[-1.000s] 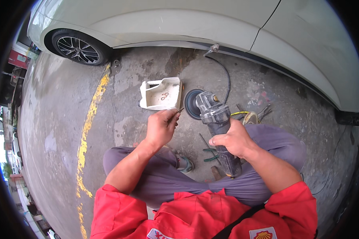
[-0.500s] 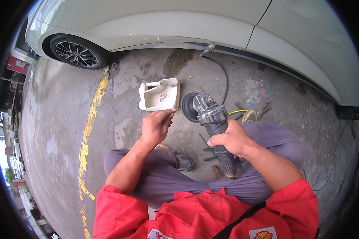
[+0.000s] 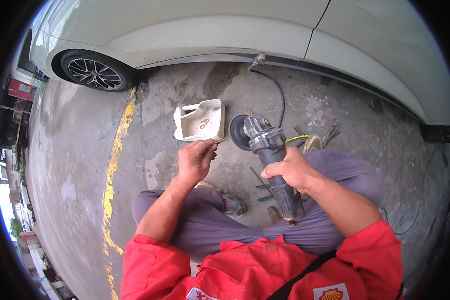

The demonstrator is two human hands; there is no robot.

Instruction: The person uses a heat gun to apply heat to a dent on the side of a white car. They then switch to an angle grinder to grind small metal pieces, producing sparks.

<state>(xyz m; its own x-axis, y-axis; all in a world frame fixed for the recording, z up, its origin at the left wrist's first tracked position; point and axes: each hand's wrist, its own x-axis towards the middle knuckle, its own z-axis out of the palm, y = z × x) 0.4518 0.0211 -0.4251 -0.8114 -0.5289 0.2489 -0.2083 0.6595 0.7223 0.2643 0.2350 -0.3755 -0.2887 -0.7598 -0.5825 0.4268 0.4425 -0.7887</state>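
Note:
My right hand (image 3: pixel 292 170) is wrapped round the dark body of an angle grinder (image 3: pixel 267 142), held tilted above the floor. Its round dark disc (image 3: pixel 240 133) is on the left, toward my other hand. With my left hand (image 3: pixel 196 160) I pinch a small thin metal piece (image 3: pixel 220 141) between thumb and fingers; its exact kind is too small to tell. A narrow gap shows between its tip and the disc. Just beyond that hand lies a white cut-open plastic jug (image 3: pixel 186 131), with a few small copper-coloured rings (image 3: pixel 204 124) inside.
Pliers with green handles (image 3: pixel 265 193) lie on the concrete between my legs. Several metal tools (image 3: pixel 330 135) lie beside my right shoe (image 3: pixel 312 144). A dark hose (image 3: pixel 282 95) curves toward a pale car (image 3: pixel 210 35) along the far side. A worn yellow line (image 3: pixel 116 155) runs at the left.
Sparks flying away beyond the disc have stopped showing. The grinder has shifted slightly right, leaving a gap to the metal piece. Both hands keep their grips.

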